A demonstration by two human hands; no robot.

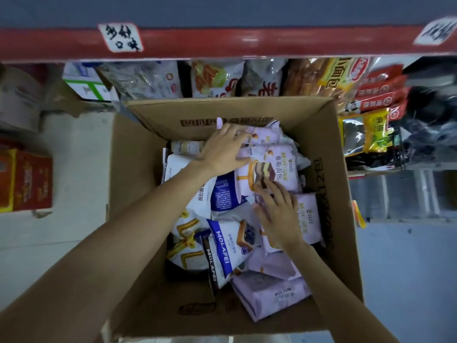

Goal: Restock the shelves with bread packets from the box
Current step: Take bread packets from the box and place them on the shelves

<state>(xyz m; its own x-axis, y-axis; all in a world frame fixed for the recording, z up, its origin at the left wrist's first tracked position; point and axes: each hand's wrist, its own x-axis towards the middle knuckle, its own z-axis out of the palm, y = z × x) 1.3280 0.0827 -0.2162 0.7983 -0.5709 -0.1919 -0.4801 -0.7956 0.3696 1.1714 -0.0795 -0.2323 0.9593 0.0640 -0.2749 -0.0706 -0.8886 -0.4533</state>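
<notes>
Restocking looks far from finished — the open brown cardboard box (138,194) holds many packets. Both hands rest flat, fingers spread: left hand (223,151) and right hand (278,214) on the lilac mousse-bread packet (279,169) — nothing lifted yet.

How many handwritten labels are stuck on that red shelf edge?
2: one label toward the left of the red edge, another at far right, partly cut off.
</notes>
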